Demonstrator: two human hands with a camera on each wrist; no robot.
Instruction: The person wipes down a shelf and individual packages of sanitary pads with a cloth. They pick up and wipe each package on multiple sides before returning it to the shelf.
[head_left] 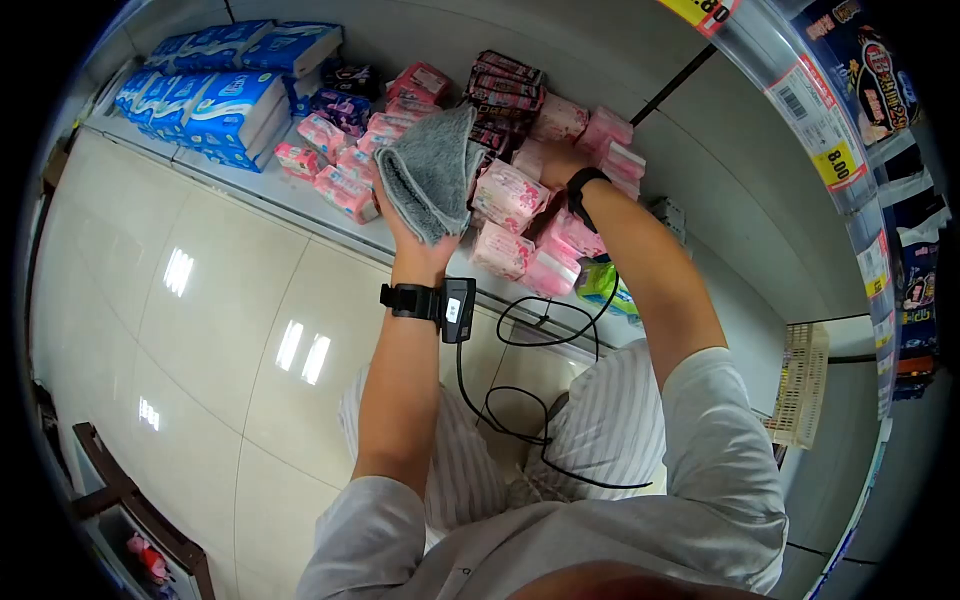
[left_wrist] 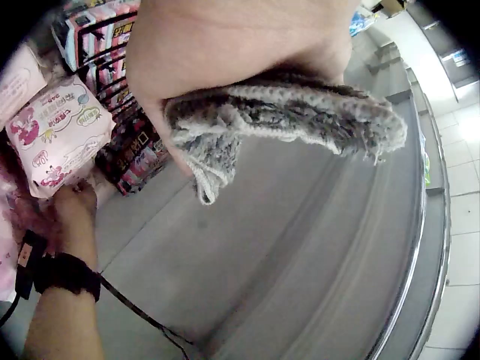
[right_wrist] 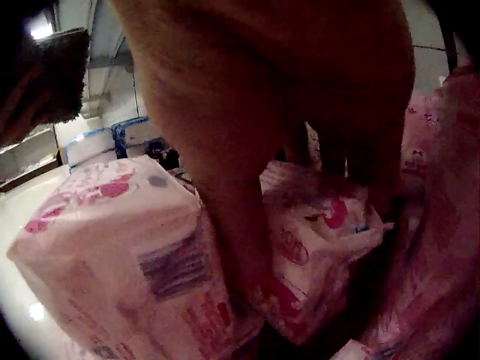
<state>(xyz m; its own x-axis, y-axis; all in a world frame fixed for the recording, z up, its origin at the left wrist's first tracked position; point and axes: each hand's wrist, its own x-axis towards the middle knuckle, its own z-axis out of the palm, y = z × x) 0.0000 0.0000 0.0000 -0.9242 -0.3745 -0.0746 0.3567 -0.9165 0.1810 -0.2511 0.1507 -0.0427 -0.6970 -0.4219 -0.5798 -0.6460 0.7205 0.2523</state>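
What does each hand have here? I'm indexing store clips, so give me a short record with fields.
Place: low shop shelf above a pale tiled floor
Left hand: grips a folded grey cloth, held over the shelf
Right hand: thumb and fingers round a pink pack
Nearby: other pink packs around the hands; blue packs further left

Left hand [head_left: 418, 248] grips a grey cloth [head_left: 430, 170]; right hand [head_left: 555, 162] holds a pink pack [head_left: 508, 195].
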